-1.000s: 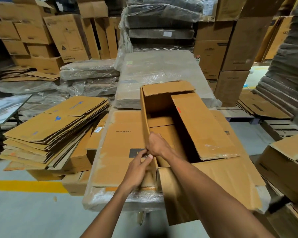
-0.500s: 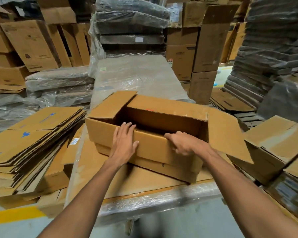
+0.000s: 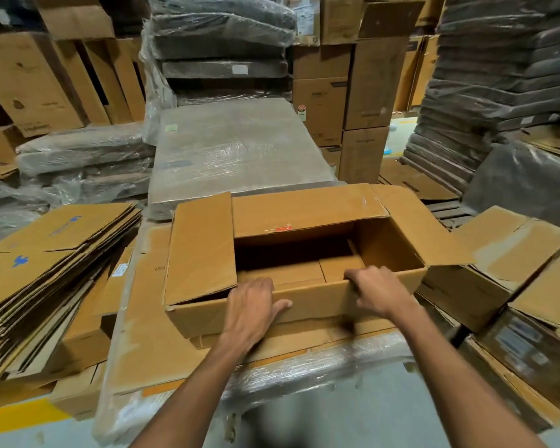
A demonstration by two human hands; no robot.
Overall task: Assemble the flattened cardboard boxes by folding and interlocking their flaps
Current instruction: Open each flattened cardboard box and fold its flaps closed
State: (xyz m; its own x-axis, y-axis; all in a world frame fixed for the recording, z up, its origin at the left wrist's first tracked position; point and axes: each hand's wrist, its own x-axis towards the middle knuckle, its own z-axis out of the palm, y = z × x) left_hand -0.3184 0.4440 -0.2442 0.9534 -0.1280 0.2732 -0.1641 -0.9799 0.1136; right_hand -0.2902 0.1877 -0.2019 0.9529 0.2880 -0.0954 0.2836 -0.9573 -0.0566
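Observation:
An open brown cardboard box (image 3: 317, 307) lies lengthwise on a plastic-wrapped stack of flat cartons (image 3: 149, 357). Its top faces up and its bottom flaps are folded flat inside. The left end flap (image 3: 202, 247) leans inward over the opening, the far flap (image 3: 304, 208) stands up, and the right flap (image 3: 411, 221) splays outward. My left hand (image 3: 251, 310) grips the near wall's top edge, fingers over the rim and thumb on the outer face. My right hand (image 3: 377, 291) grips the same edge further right, fingers curled over it.
A pile of flattened boxes (image 3: 46, 270) lies at the left. Assembled boxes (image 3: 498, 273) with open flaps sit at the right. A wrapped pallet (image 3: 236, 150) stands behind, with stacked cartons (image 3: 369, 82) and wrapped bundles (image 3: 505, 85) beyond. Grey floor with a yellow line (image 3: 17, 418) is at lower left.
The box went from standing on end to lying with its opening up. Both hands moved from its near face to gripping the near top edge, and the box shifted slightly right.

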